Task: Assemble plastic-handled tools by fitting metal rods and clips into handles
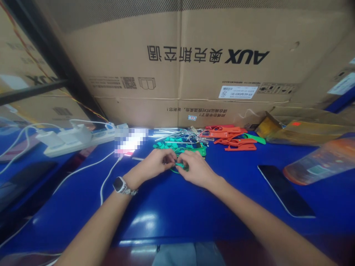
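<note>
My left hand (158, 162), a watch on its wrist, pinches a small green plastic piece (180, 165) over the blue table. From the other side, the fingers of my right hand (196, 169) close on the same piece, and they hide much of it. Just beyond my fingertips lie several loose teal-green plastic parts (162, 149) and a green casing (202, 151). Thin metal rods (166, 133) and a tangle of fine wires (191, 137) are spread behind them. To the right of these is a pile of orange-red handle-shaped shells (240, 147) with a green shell (255, 138).
A white power strip (97, 140) with chargers and cables sits at the left, beside a glowing, blurred-out device (131, 142). On the right are a dark phone (285, 192) and a clear plastic jar (327, 162) on its side. A large cardboard panel (194, 85) closes off the back.
</note>
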A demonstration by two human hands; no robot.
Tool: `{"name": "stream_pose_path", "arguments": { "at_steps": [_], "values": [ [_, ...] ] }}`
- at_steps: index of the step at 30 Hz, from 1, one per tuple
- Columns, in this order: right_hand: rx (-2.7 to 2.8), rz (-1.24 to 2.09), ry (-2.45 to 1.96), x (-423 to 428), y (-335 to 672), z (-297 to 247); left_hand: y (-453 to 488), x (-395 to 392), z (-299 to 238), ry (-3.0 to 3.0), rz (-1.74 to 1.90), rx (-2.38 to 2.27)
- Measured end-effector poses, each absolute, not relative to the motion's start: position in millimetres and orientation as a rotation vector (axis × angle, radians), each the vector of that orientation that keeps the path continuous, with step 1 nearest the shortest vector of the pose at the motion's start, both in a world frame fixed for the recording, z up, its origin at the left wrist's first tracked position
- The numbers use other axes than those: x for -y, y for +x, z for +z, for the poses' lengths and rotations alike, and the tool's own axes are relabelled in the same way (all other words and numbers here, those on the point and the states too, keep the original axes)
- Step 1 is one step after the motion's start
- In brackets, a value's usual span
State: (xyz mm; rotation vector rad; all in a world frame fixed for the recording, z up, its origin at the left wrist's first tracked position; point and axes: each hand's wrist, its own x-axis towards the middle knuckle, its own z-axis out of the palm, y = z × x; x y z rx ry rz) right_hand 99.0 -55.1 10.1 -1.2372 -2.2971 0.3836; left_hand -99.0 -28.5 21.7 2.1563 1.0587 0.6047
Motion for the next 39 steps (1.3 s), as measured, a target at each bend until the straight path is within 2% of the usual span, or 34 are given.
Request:
{"name": "stream_pose_path", "arguments": {
  "at_steps": [9, 28, 39],
  "values": [
    [2.178, 0.589, -1.208, 52, 100, 7, -99, 33, 24, 2.367, 0.460, -1.148],
    [2.263, 0.592, -1.205, 49, 96, 8, -93, 42, 19, 2.443, 0.472, -1.170],
    [2.157, 0.768, -1.323, 45, 101, 13, -89, 44, 18, 2.525, 0.484, -1.181]
  ]
}}
